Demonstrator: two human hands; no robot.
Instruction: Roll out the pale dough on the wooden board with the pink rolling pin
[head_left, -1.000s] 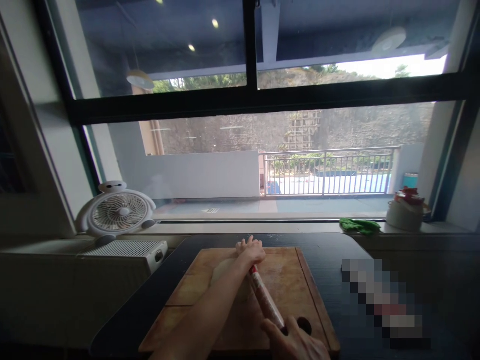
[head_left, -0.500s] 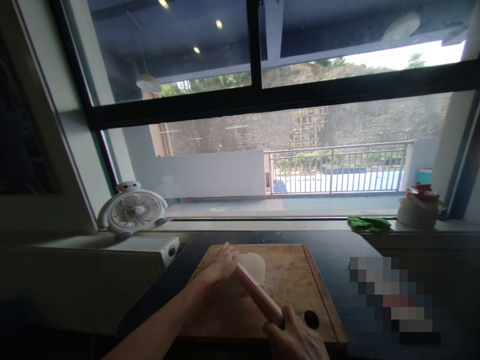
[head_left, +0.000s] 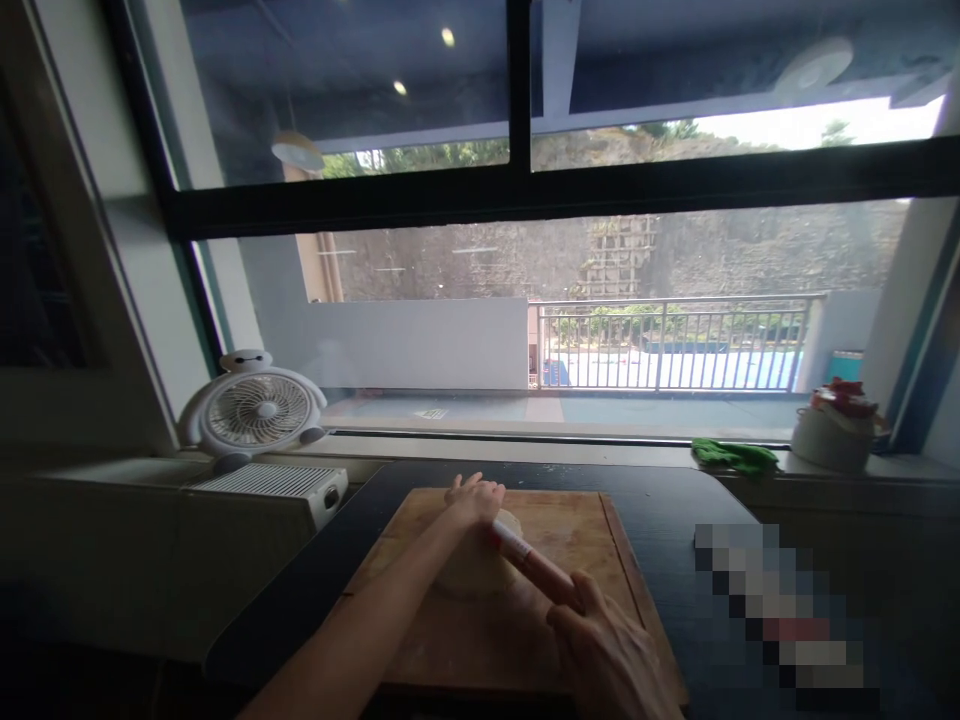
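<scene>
Right hand (head_left: 611,645): grip wrapped around the near end of the rolling pin (head_left: 538,566), presumably to steer it.
Left hand (head_left: 474,500): at the rolling pin's far end, fingers reaching forward; whether this grip pinches or merely presses cannot be told. Holding both ends likely evens the pressure.
Cutting board (head_left: 574,530): flat on the dark desk (head_left: 675,540), probably as a firm surface within reach of both hands.
Dough (head_left: 480,578): on the cutting board, partly hidden by the left forearm; pale, flattened, with a rounded near edge.
</scene>
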